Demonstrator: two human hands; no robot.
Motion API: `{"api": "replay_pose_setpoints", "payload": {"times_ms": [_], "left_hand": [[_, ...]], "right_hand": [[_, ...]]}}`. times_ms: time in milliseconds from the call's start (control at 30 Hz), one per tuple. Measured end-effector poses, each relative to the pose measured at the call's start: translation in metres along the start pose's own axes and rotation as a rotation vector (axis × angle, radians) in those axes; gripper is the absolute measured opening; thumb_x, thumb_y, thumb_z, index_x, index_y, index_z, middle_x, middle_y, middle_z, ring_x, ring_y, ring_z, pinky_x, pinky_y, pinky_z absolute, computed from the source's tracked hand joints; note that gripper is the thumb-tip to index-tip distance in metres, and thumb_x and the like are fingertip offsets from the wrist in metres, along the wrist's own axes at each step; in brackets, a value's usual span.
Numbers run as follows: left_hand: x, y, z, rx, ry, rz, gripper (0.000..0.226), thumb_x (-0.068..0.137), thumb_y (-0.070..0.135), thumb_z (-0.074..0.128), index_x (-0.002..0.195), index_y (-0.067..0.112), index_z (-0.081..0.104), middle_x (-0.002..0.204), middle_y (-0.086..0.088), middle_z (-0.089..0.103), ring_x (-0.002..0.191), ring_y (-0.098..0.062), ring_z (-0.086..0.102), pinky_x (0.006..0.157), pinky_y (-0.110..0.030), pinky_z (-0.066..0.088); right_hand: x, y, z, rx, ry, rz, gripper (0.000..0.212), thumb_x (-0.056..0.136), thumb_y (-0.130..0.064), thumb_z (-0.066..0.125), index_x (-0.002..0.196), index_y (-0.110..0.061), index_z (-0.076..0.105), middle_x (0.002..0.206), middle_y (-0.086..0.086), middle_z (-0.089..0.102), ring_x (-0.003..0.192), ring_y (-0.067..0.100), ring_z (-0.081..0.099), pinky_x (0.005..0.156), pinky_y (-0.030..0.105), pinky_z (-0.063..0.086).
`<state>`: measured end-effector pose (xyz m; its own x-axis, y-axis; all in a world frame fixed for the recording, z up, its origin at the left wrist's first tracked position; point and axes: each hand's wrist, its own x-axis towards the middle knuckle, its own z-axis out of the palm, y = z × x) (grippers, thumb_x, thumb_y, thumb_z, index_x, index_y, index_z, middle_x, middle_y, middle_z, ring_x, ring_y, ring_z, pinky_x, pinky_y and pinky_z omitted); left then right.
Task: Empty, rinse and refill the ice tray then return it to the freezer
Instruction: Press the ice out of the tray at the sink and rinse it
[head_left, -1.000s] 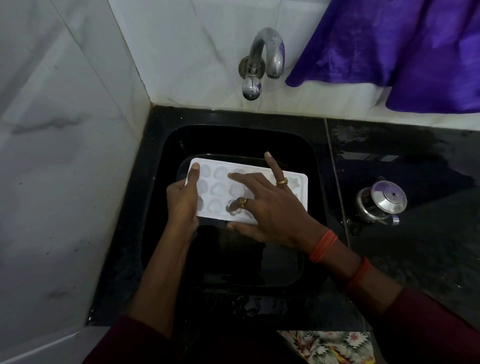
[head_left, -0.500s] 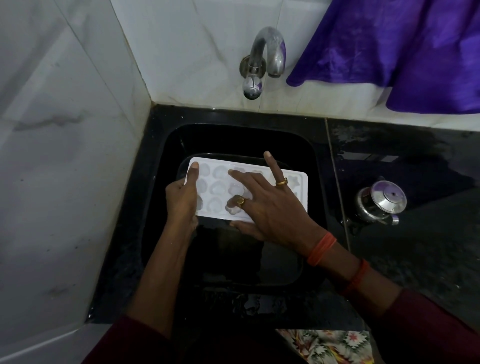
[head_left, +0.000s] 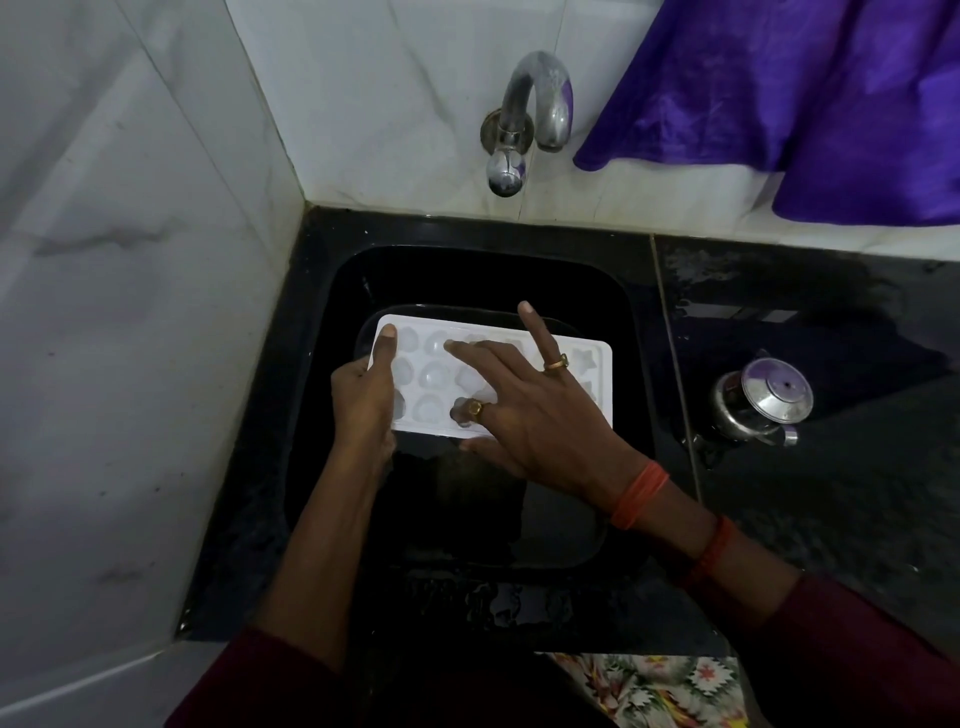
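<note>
A white ice tray with several shaped cells is held over the black sink, face up. My left hand grips its left end, thumb lying along the top edge. My right hand lies over the middle of the tray. Its index finger curls down into a near-row cell while the other fingers stretch across the cells. One finger is raised off the tray, and the thumb lies below the tray's near edge. The cells look pale; I cannot tell whether ice is in them.
A metal tap juts from the tiled wall above the sink; no water runs. A small steel kettle stands on the wet black counter to the right. A purple cloth hangs at the upper right. White tiled wall closes the left side.
Almost nothing has moved. My right hand's fingers shifted slightly over the tray's cells; the left hand keeps its hold on the left end.
</note>
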<state>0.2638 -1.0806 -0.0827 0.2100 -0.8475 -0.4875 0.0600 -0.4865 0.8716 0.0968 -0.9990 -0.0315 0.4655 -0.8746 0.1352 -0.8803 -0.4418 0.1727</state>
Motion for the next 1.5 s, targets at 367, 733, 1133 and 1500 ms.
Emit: {"api": "replay_pose_setpoints", "payload": {"times_ms": [367,733,1133,1500], "left_hand": [[-0.002,0.000,-0.003,0.007,-0.008,-0.007,0.043,0.091,0.052,0.066,0.073,0.012,0.065,0.079,-0.004,0.071,0.071,-0.020,0.071,0.061,-0.032,0.059],[-0.005,-0.001,-0.005,-0.001,-0.013,-0.022,0.041,0.091,0.051,0.067,0.075,0.013,0.066,0.078,-0.002,0.073,0.068,-0.017,0.072,0.054,-0.028,0.057],[-0.008,-0.005,-0.008,0.001,-0.038,-0.032,0.039,0.091,0.051,0.067,0.078,0.014,0.069,0.078,-0.002,0.074,0.070,-0.019,0.074,0.061,-0.034,0.061],[-0.013,-0.006,-0.009,-0.024,-0.056,-0.020,0.041,0.090,0.049,0.068,0.069,0.013,0.068,0.063,0.001,0.072,0.056,-0.013,0.070,0.048,-0.024,0.054]], "right_hand": [[0.000,0.001,-0.003,0.065,0.010,0.018,0.050,0.095,-0.067,0.040,0.090,-0.031,0.075,0.141,0.009,0.057,0.128,0.025,0.054,0.121,0.063,0.004],[-0.002,-0.002,-0.007,0.057,-0.057,0.012,0.057,0.096,-0.067,0.030,0.099,-0.032,0.074,0.146,0.009,0.051,0.131,0.024,0.052,0.121,0.062,-0.002],[-0.007,-0.005,0.003,0.090,0.098,0.012,0.046,0.094,-0.064,0.046,0.086,-0.028,0.075,0.133,0.006,0.062,0.121,0.021,0.059,0.121,0.062,0.004],[0.001,-0.023,0.002,0.141,0.067,0.013,0.042,0.094,-0.055,0.047,0.110,-0.025,0.072,0.142,0.010,0.054,0.126,0.023,0.055,0.121,0.060,0.010]]}}
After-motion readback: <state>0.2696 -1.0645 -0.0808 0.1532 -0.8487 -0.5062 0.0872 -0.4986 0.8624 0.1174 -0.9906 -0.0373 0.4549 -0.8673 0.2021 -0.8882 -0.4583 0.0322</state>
